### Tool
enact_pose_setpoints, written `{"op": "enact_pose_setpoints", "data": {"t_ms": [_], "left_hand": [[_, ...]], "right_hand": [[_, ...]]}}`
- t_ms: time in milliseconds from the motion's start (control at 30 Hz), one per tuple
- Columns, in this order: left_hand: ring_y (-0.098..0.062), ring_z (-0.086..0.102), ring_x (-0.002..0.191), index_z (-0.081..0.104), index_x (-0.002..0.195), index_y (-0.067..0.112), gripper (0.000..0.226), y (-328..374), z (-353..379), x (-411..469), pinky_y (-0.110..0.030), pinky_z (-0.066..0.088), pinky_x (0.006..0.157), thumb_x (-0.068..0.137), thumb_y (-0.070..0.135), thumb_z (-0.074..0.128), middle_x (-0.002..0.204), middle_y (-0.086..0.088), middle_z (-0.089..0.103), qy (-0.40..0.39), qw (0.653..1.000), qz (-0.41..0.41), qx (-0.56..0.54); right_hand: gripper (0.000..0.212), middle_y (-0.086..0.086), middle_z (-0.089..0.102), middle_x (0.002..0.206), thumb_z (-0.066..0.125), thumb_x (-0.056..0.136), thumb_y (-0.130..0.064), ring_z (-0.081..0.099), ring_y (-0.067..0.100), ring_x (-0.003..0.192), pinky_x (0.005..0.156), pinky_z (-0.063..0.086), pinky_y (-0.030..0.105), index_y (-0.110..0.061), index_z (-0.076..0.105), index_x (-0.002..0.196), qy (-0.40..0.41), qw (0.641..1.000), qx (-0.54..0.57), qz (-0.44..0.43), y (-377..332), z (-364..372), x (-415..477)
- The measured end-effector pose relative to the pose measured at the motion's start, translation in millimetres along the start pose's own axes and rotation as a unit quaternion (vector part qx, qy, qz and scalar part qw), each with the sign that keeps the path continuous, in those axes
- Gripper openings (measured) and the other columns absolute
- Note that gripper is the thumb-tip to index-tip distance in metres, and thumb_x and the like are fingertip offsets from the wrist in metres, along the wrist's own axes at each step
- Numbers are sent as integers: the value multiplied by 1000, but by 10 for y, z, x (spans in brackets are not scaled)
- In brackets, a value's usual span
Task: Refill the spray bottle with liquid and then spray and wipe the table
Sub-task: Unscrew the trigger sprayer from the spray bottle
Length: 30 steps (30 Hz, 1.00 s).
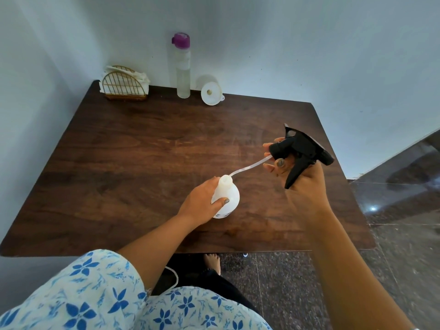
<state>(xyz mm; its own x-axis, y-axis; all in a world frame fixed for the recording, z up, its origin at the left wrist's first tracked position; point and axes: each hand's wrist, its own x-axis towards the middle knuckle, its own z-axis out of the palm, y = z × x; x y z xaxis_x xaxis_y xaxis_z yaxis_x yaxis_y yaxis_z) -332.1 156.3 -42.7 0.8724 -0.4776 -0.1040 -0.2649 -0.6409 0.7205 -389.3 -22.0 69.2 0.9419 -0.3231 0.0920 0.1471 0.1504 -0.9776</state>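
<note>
bottle [227,198]: was stood upright on the table [142,151], neck open, gripped by the left hand [202,203]
sprayer [302,148]: was held up off to the right, right hand [302,184] curled round it
tube [250,166]: tip was seen right at the neck

White spray bottle [228,201] stands uncapped on the bench [142,151]; its black trigger head [302,144] is raised to the right, tube [250,166] reaching the neck. Purple-capped bottle [183,75] and funnel [210,94] sit at the far edge.

Only illegible marks on spray bottle [229,196]
</note>
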Motion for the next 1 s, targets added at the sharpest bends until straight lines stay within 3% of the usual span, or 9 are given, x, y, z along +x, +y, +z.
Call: {"op": "enact_pose_setpoints", "data": {"t_ms": [100,300,367,533,667,800,833,933,1000], "left_hand": [[-25,46,123,39,135,13,55,-17,-3,4,-35,42,99,87,30,61,138,-5,47,6,1000,12,-2],[-23,47,122,40,133,15,53,-28,3,2,-34,45,97,87,31,61,137,-4,48,8,1000,17,-2],[-23,47,122,40,134,15,54,-26,1,1,-35,44,97,87,31,61,138,-3,48,8,1000,15,-5],[-23,48,120,40,132,16,53,-48,7,7,-37,46,97,86,31,61,136,-3,50,5,1000,16,-9],[-22,47,123,38,135,17,56,-42,16,9,-36,44,99,86,33,61,139,-2,47,6,1000,6,-6],[-23,46,124,39,134,17,55,-35,11,8,-35,43,99,87,33,61,139,-2,47,6,1000,7,-4],[-23,46,124,39,134,16,55,-35,10,7,-35,44,98,87,33,61,139,-3,47,7,1000,9,-4],[-22,46,124,38,135,16,55,-32,14,5,-34,44,98,87,32,61,140,-3,46,9,1000,10,-4],[-22,46,124,38,135,16,56,-40,16,7,-34,43,99,87,33,61,140,-3,46,8,1000,9,-4]], "right_hand": [[22,-4,72,96,66,79,-9,66,13,92,83,55,35,-17,64,99,19,998,-24,-59,-67,-56,1],[27,-6,74,88,46,89,13,67,9,76,74,56,28,-3,53,110,53,998,18,-33,-129,-122,19],[25,-7,74,89,59,83,1,68,9,79,75,56,28,-6,55,107,53,998,11,-44,-122,-122,3],[63,-3,72,99,82,58,-44,66,7,76,81,55,32,-12,59,108,57,997,-5,-50,-146,-171,-24],[53,-4,73,95,75,78,-29,65,6,73,80,55,31,-2,55,118,75,996,-12,-50,-160,-248,-31],[82,-1,70,97,84,44,-63,67,9,78,81,56,33,-15,59,105,96,994,-32,-28,-205,-278,-39],[75,-2,70,96,83,52,-58,67,9,80,81,56,33,-13,59,106,95,994,-39,-31,-197,-290,-40],[21,-8,72,92,59,89,-5,66,10,81,80,57,34,-5,57,110,99,991,-64,-61,-131,-369,-34],[20,-8,73,92,55,88,-2,65,9,79,81,56,32,-8,58,107,111,990,-56,-61,-89,-392,-37]]}}
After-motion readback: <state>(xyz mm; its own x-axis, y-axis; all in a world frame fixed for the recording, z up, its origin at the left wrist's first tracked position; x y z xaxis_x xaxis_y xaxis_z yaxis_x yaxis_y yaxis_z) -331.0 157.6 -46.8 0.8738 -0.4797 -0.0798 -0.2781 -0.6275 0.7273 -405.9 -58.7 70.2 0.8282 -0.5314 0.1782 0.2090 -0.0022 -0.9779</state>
